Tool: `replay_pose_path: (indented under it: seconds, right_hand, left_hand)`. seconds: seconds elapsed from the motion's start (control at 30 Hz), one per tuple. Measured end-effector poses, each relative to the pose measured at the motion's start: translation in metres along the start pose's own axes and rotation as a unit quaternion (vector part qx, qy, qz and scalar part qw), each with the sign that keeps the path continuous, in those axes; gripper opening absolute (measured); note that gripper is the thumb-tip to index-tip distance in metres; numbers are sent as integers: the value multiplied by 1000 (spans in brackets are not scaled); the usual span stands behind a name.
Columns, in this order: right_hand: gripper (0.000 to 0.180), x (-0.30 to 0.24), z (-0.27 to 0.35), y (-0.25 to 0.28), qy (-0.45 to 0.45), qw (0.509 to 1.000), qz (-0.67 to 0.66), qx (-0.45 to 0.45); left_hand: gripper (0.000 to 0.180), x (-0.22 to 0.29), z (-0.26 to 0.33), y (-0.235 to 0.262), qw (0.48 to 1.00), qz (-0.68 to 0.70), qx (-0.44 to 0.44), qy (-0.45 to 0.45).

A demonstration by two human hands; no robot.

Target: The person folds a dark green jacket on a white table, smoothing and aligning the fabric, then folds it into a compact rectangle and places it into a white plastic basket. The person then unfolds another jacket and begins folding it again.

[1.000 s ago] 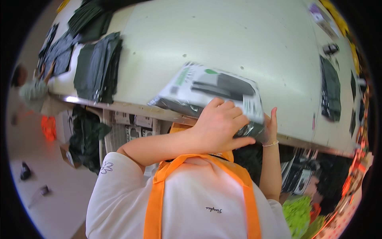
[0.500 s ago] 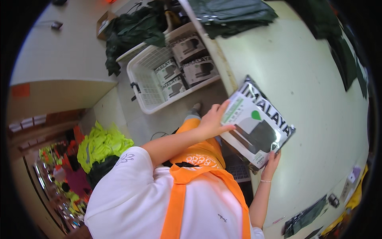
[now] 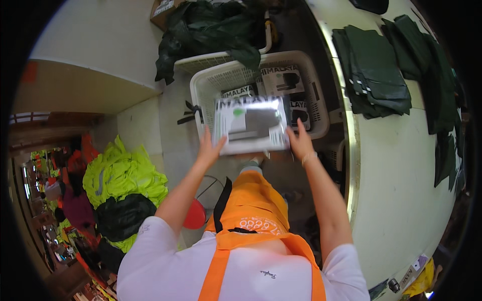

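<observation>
A flat packet in clear, shiny wrapping, white with a dark printed picture and a green mark, spans my two hands. My left hand grips its left edge, the thumb on the front. On the opposite edge is my right hand, with its fingers partly hidden behind the packet. Both hold it over the near side of a white plastic basket, covering part of the basket's inside. Similar packets lie in the basket.
Behind the basket, dark green garments heap over another white basket. To the right runs a pale table bearing stacked folded dark green garments. A yellow-green clothing pile and a red round object are at left.
The packet has moved left from above the table to above the basket and is now level. My hands have shifted to its left and right edges. The view has turned toward the basket.
</observation>
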State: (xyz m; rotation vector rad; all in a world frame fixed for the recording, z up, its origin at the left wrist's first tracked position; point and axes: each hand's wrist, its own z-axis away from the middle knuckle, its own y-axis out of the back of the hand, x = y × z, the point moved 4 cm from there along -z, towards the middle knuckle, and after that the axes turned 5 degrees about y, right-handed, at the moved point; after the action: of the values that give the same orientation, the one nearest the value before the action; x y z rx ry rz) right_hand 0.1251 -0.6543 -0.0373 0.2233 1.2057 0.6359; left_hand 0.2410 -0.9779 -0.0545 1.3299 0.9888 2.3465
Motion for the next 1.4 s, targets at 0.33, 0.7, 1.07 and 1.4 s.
replay_pose_path:
  seconds: [0.33, 0.7, 1.07, 1.4]
  right_hand:
    - [45, 42, 68, -98, -41, 991, 55, -115]
    - [24, 267, 395, -97, -415, 857, -161, 259]
    - [20, 465, 695, -263, -611, 532, -271, 520]
    - [106, 676, 889, -224, -770, 483, -129, 397]
  left_hand:
    - [62, -79, -48, 13, 998, 38, 6, 44]
    - [53, 96, 93, -207, 873, -118, -373, -292]
    - [66, 254, 542, -400, 504, -141, -340, -781]
    - [85, 157, 711, -510, 384, -243, -204, -867]
